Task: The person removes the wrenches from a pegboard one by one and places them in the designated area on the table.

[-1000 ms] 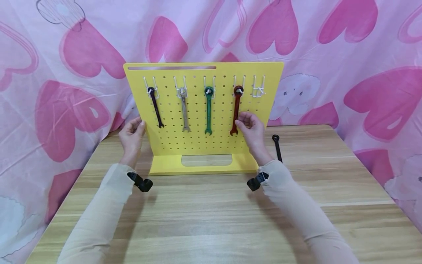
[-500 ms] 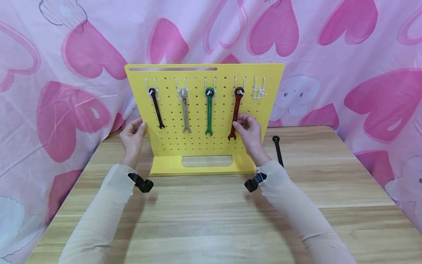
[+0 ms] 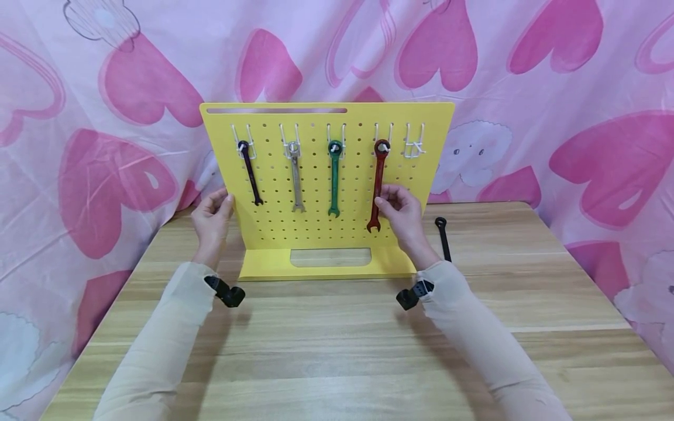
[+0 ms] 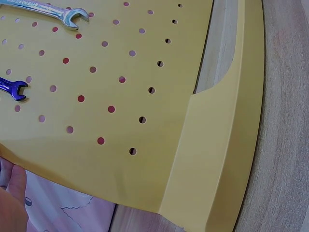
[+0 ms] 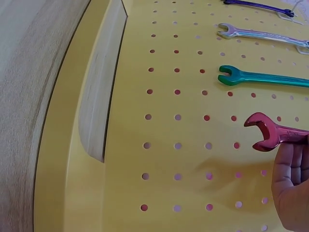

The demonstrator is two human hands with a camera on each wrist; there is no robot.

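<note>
A yellow pegboard (image 3: 316,231) stands upright on its base, and my left hand (image 3: 212,219) grips its left edge between thumb and fingers. On the right, my right hand (image 3: 402,215) pinches the shank of a red combination wrench (image 3: 379,175), whose ring end sits at a white hook. Its open end (image 5: 263,133) points down, held off the board in the right wrist view. To its left hang a green wrench (image 3: 334,181), a silver wrench (image 3: 296,181) and a dark purple wrench (image 3: 250,175), each on its own hook.
Another white hook (image 3: 414,143) is on the board's right side. A black wrench (image 3: 444,238) lies on the wooden table (image 3: 326,351) beside the board, partly hidden by the right forearm. A pink curtain (image 3: 326,52) with hearts hangs behind.
The red wrench's lower end has dropped in view, swinging a little left, then back right with the right hand. The left hand stays at the board's edge.
</note>
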